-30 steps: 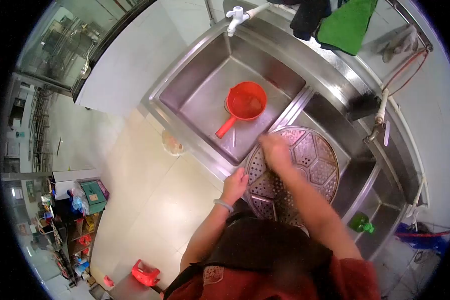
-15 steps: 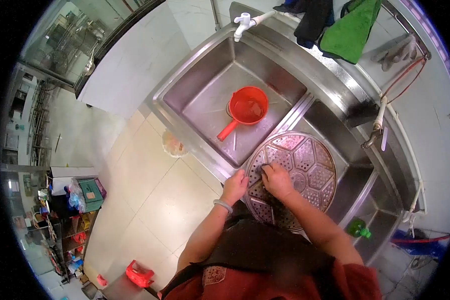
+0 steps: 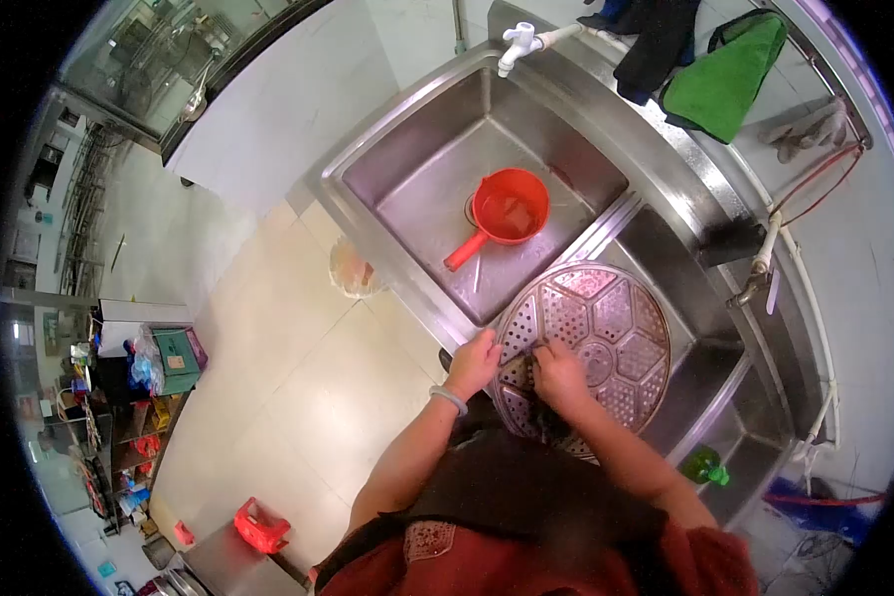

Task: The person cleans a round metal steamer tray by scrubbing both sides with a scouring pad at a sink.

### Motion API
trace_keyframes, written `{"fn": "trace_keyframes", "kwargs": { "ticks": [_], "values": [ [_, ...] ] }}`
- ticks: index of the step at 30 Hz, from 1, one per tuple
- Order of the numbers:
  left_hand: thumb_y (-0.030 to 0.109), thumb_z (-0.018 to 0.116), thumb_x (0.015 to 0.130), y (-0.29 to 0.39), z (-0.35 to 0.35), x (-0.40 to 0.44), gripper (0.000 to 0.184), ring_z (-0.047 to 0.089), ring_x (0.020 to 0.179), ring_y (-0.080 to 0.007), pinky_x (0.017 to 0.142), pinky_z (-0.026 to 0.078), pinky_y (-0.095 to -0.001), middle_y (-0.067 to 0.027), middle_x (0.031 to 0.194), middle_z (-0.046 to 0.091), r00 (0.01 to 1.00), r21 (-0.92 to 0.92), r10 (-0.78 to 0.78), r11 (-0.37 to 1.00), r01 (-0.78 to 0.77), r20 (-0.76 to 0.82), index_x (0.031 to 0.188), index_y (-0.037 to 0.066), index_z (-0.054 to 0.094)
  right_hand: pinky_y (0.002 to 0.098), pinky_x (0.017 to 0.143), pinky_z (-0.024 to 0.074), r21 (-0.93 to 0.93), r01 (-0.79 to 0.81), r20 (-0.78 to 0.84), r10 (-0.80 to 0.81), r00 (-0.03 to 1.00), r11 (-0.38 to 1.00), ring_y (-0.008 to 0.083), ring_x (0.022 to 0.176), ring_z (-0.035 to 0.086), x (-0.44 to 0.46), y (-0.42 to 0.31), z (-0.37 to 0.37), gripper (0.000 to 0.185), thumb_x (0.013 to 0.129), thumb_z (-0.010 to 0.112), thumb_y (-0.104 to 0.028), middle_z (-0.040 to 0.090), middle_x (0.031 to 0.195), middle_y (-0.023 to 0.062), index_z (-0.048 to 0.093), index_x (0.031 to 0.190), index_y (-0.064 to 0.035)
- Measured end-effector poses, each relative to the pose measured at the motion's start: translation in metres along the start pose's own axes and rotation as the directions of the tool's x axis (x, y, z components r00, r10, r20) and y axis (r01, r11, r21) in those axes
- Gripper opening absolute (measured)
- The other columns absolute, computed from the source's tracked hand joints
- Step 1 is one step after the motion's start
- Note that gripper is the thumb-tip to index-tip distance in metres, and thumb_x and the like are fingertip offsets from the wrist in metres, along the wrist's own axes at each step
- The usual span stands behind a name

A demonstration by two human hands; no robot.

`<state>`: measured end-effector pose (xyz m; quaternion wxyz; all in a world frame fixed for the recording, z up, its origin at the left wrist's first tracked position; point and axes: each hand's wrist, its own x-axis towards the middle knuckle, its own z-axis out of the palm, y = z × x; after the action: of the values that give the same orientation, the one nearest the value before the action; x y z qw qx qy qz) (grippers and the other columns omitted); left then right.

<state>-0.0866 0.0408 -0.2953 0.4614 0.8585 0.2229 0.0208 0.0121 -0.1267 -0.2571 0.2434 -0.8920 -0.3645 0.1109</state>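
Both hands' fingers curl: left hand [image 3: 474, 366] against, right hand [image 3: 561, 377] over 1 round, perforated, silvery metal plate [image 3: 626, 348]; grips unclear.

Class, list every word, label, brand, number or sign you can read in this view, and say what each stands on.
None: no text can be read.
Green box: a small pale patch, perhaps a label, too small to read.
Shelf goods: too small and blurred.
Bottle: too small to tell.
Plate, ladle: no lettering visible.
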Motion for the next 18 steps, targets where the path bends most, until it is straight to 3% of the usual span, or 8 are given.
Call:
{"fn": "trace_keyframes", "kwargs": {
  "ticks": [3, 5, 7, 11, 14, 16, 17, 18],
  "values": [
    [0.019, 0.059, 0.089, -0.006, 0.003, 0.001, 0.019, 0.061, 0.077, -0.0464, 0.066, 0.048, -0.0535, -0.0232, 0.083, 0.063, 0.999, 0.041, 0.033, 0.999, -0.033, 0.013, 0.099, 0.005, 0.052, 0.0497, 0.075, 0.0521, -0.049, -0.043, -0.048, 0.041, 0.998, 0.998, 0.0397, 0.085, 0.062, 0.035, 0.014, -0.002, 0.021, 0.079, 0.061, -0.007, 0.06, 0.092, 0.0213, 0.065, 0.098, 0.0012],
    [0.02, 0.062, 0.09, -0.035, 0.011, 0.0, 0.021, 0.066, 0.073, -0.0349, 0.064, 0.051, -0.0461, -0.0174, 0.078, 0.064, 0.999, -0.031, -0.041, 0.999, 0.041, -0.013, 0.105, 0.006, 0.054, 0.048, 0.07, 0.053, -0.256, 0.085, -0.23, -0.146, 0.962, 0.963, 0.038, 0.08, 0.063, 0.053, 0.019, -0.009, 0.02, 0.082, 0.056, -0.009, 0.06, 0.09, 0.0221, 0.065, 0.095, 0.0041],
    [0.013, 0.063, 0.086, -0.073, -0.008, 0.01, 0.032, 0.065, 0.089, -0.0283, 0.075, 0.054, -0.0398, -0.0138, 0.103, 0.066, 0.981, 0.335, -0.129, 0.939, 0.073, 0.145, 0.116, 0.005, 0.059, 0.0475, 0.076, 0.052, -0.162, 0.175, -0.207, -0.207, 0.956, 0.971, 0.0388, 0.088, 0.062, 0.069, 0.009, 0.012, 0.024, 0.084, 0.056, -0.008, 0.06, 0.098, 0.0235, 0.064, 0.103, 0.0035],
    [0.016, 0.054, 0.091, -0.053, 0.004, -0.002, 0.047, 0.061, 0.098, -0.0322, 0.09, 0.049, -0.0442, -0.0172, 0.109, 0.064, 0.981, -0.248, -0.173, 0.95, 0.19, 0.09, 0.136, 0.006, 0.049, 0.0463, 0.088, 0.0501, 0.062, 0.278, 0.056, -0.281, 0.958, 0.959, 0.0403, 0.103, 0.061, 0.038, 0.042, 0.059, 0.034, 0.086, 0.057, -0.006, 0.061, 0.115, 0.0261, 0.061, 0.118, 0.0023],
    [0.017, 0.052, 0.091, -0.015, 0.011, 0.008, 0.022, 0.059, 0.088, -0.0449, 0.079, 0.046, -0.0523, -0.0247, 0.094, 0.06, 0.996, -0.033, 0.012, 0.999, -0.009, 0.09, 0.108, 0.002, 0.051, 0.0524, 0.079, 0.0474, -0.152, 0.528, -0.041, -0.539, 0.842, 0.836, 0.0417, 0.087, 0.06, 0.023, 0.102, 0.081, 0.027, 0.091, 0.055, -0.02, 0.066, 0.096, 0.0226, 0.065, 0.101, 0.0027],
    [0.016, 0.051, 0.091, -0.009, 0.016, 0.014, 0.018, 0.058, 0.087, -0.0467, 0.077, 0.045, -0.054, -0.025, 0.091, 0.059, 0.995, -0.006, 0.095, 0.995, -0.095, 0.017, 0.104, 0.003, 0.05, 0.0524, 0.079, 0.0473, -0.088, 0.434, -0.141, -0.443, 0.885, 0.896, 0.0409, 0.087, 0.06, 0.04, 0.101, 0.051, 0.027, 0.091, 0.054, -0.02, 0.066, 0.094, 0.0215, 0.064, 0.101, 0.0029],
    [0.016, 0.052, 0.09, -0.013, 0.024, 0.017, 0.02, 0.059, 0.087, -0.0464, 0.075, 0.045, -0.0545, -0.0245, 0.09, 0.059, 0.992, -0.028, 0.126, 0.992, -0.127, -0.021, 0.106, 0.004, 0.049, 0.0488, 0.08, 0.0495, 0.183, 0.11, 0.131, -0.135, 0.982, 0.977, 0.037, 0.086, 0.061, 0.063, 0.095, 0.032, 0.027, 0.092, 0.053, -0.018, 0.066, 0.096, 0.02, 0.064, 0.104, 0.0034],
    [0.016, 0.052, 0.09, -0.012, 0.025, 0.015, 0.022, 0.059, 0.086, -0.0462, 0.074, 0.045, -0.055, -0.024, 0.088, 0.059, 0.988, -0.044, 0.138, 0.989, -0.141, -0.073, 0.109, 0.005, 0.049, 0.0483, 0.082, 0.0487, 0.093, 0.111, 0.051, -0.116, 0.992, 0.99, 0.0364, 0.089, 0.061, 0.078, 0.095, 0.031, 0.028, 0.093, 0.053, -0.019, 0.065, 0.099, 0.0204, 0.063, 0.106, 0.0033]
  ]
}}
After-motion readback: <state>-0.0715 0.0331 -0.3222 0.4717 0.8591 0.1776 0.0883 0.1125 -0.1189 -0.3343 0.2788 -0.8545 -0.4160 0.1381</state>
